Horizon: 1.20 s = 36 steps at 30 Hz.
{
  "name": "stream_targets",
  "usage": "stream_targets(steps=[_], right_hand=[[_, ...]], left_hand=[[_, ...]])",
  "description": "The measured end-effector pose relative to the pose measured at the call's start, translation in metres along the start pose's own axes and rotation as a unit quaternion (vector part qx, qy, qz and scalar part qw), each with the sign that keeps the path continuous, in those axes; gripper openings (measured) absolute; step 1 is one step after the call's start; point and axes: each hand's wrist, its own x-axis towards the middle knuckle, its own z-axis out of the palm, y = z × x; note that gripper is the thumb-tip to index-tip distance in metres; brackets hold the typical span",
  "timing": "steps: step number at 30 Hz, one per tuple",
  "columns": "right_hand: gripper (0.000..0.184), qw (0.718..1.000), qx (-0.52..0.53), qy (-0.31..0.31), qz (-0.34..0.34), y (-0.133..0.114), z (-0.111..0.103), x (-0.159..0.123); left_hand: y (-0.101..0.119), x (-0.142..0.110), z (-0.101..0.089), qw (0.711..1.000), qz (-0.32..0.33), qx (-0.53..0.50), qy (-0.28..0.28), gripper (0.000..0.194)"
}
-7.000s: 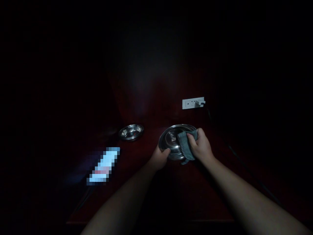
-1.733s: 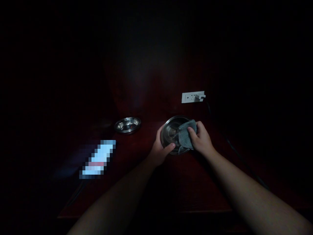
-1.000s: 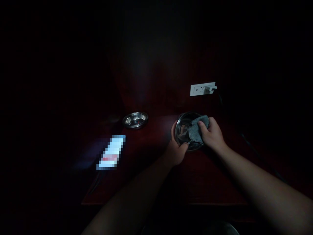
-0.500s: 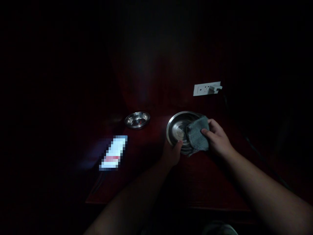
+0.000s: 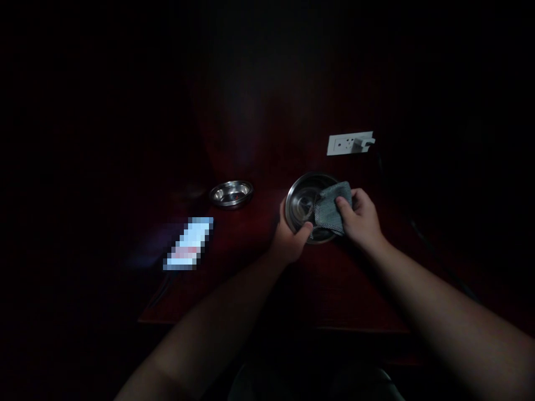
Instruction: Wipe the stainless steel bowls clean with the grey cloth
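Note:
A shiny steel bowl (image 5: 301, 201) is tilted toward me above the dark red table. My left hand (image 5: 291, 236) grips its near left rim, thumb over the edge and fingers behind the outer wall. In my right hand (image 5: 363, 217) is a folded grey-green cloth (image 5: 333, 209), pinched under the thumb. The cloth lies across the right side of the bowl, covering part of its rim and inside. Behind the bowl, most of the left fingers are hidden.
A second, smaller steel bowl (image 5: 231, 194) stands on the table (image 5: 251, 267) to the left, with something small and red in it. Nearer me lies a lit phone (image 5: 189, 244), its screen blurred out. A white wall socket (image 5: 349, 143) holds a plug. The room is very dark.
The whole view has shifted, so things sit slightly higher. The cloth has moved a little left relative to the bowl, and the left hand's fingers show more along the bowl's side.

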Motion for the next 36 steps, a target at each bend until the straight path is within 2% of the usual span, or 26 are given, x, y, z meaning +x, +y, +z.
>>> stream_targets(steps=[5,13,17,20,27,36], right_hand=[[0.016,0.999,-0.025,-0.040,-0.005,0.004,0.000,0.002],[0.019,0.997,0.034,-0.060,0.019,0.000,0.001,0.000],[0.023,0.993,0.082,-0.053,0.062,0.000,0.004,-0.001],[0.023,0.991,0.100,-0.039,0.075,0.002,0.007,-0.001],[0.018,1.000,-0.014,-0.004,-0.004,0.000,0.004,-0.002],[0.018,0.997,-0.081,-0.008,-0.008,0.000,0.002,-0.001]], left_hand=[[-0.002,0.002,-0.004,1.000,-0.002,0.017,-0.015,0.069],[-0.022,0.007,-0.008,0.999,-0.022,0.020,0.030,0.052],[-0.026,0.009,-0.010,0.997,-0.027,0.030,0.062,0.052],[-0.024,0.009,-0.009,0.998,-0.032,0.023,0.053,0.053],[-0.020,0.009,-0.006,0.999,-0.027,-0.005,0.022,0.054],[-0.018,0.011,-0.009,0.999,-0.036,0.027,0.015,0.055]])
